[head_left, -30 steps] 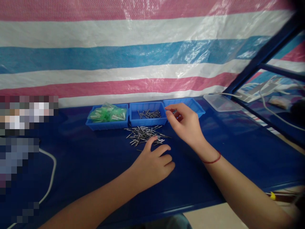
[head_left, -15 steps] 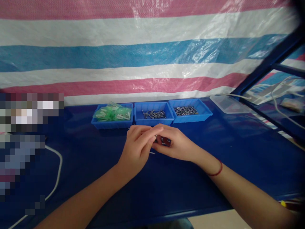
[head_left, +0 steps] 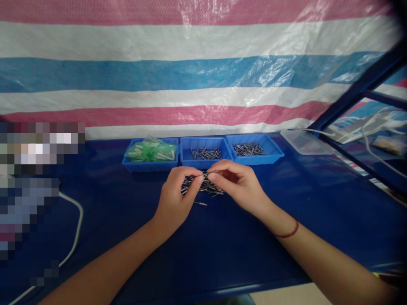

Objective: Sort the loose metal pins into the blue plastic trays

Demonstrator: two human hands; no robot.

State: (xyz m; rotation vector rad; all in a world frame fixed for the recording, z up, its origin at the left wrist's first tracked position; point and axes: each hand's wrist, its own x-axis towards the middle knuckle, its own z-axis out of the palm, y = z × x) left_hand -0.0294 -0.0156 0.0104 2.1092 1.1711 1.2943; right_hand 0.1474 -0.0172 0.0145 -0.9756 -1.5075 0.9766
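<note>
My left hand [head_left: 178, 190] and my right hand [head_left: 240, 184] meet fingertip to fingertip at mid-table. Between them they pinch a thin dark metal rivet [head_left: 205, 173], held roughly level; the fingertips cover its ends. Right below and behind the fingers lies a heap of similar rivets [head_left: 208, 186], partly hidden by both hands. One single rivet [head_left: 201, 204], with a thin pin and a paler, thicker body, lies apart on the blue tabletop, nearer to me.
Behind the hands stand three blue bins in a row: the left bin [head_left: 152, 167] with green plastic bags, the middle bin [head_left: 203, 162] and the right bin [head_left: 259, 159] with metal pins. A clear plastic lid [head_left: 305, 142] lies at right. A white cable [head_left: 79, 220] curves at left.
My hands have drawn apart from an overlapping clasp into two pinches on a rivet. The rivet heap beneath them now shows more.
</note>
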